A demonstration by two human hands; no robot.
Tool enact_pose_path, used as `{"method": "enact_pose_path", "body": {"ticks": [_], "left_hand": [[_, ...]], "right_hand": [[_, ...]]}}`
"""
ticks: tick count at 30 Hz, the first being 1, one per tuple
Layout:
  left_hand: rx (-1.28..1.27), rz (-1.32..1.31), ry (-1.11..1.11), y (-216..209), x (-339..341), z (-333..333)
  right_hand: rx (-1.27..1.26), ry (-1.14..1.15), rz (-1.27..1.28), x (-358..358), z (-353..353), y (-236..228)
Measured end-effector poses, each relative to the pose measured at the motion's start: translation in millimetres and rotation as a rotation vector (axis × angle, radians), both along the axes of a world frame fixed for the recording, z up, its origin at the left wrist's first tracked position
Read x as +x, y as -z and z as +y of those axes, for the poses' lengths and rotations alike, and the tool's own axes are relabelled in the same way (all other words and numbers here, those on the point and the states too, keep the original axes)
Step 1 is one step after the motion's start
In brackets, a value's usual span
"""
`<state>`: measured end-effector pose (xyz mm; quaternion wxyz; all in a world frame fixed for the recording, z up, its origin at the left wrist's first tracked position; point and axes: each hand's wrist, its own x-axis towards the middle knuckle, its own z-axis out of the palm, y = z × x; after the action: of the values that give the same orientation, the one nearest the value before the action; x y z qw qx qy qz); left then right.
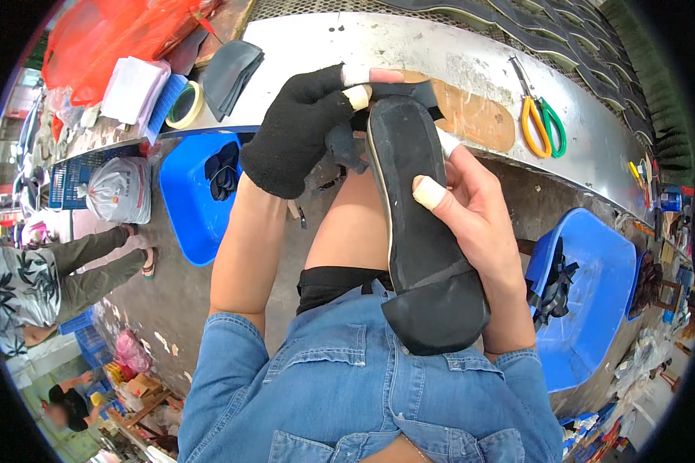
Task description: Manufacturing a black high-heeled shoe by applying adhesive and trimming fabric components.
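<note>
My right hand [479, 208] grips a black heeled shoe sole [413, 177] along its right side, thumb on the upper face and finger covers on the tips. Its block heel [440, 309] points towards me, and the toe end points at the bench. In a black glove, my left hand [297, 127] pinches a black strap [409, 92] between thumb and forefinger at the toe. The strap crosses over the toe end; whether it is stuck to the sole I cannot tell. Another dark flap [344, 147] hangs beneath the gloved fingers.
On the metal bench [324, 38] are a tan sole-shaped patch [479, 116], scissors [544, 127] with yellow and green handles, folded black pieces [230, 77] and a tape roll [184, 106]. Blue tubs [185, 204] flank me. Black soles [587, 54] line a mesh surface beyond. Someone stands at left.
</note>
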<state>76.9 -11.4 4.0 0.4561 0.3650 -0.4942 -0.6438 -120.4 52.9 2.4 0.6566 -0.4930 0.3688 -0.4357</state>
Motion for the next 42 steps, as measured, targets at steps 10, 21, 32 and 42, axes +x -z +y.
{"method": "enact_pose_path", "body": {"ticks": [10,21,32,42], "left_hand": [[-0.129,-0.189,0.027,-2.5,-4.9,3.3],[-0.105,-0.21,0.036,6.2,-11.7,10.3],[0.011,-0.102,0.107,2.4,-34.2,24.9],[0.246,0.065,0.082,-5.3,-38.7,19.1]], "right_hand": [[-0.022,0.084,0.034,-0.1,-6.1,12.2],[-0.055,0.154,0.068,2.3,-7.3,11.8],[-0.169,0.335,0.129,-5.5,-14.4,7.6],[0.24,0.054,-0.383,-24.2,-50.5,54.7]]}}
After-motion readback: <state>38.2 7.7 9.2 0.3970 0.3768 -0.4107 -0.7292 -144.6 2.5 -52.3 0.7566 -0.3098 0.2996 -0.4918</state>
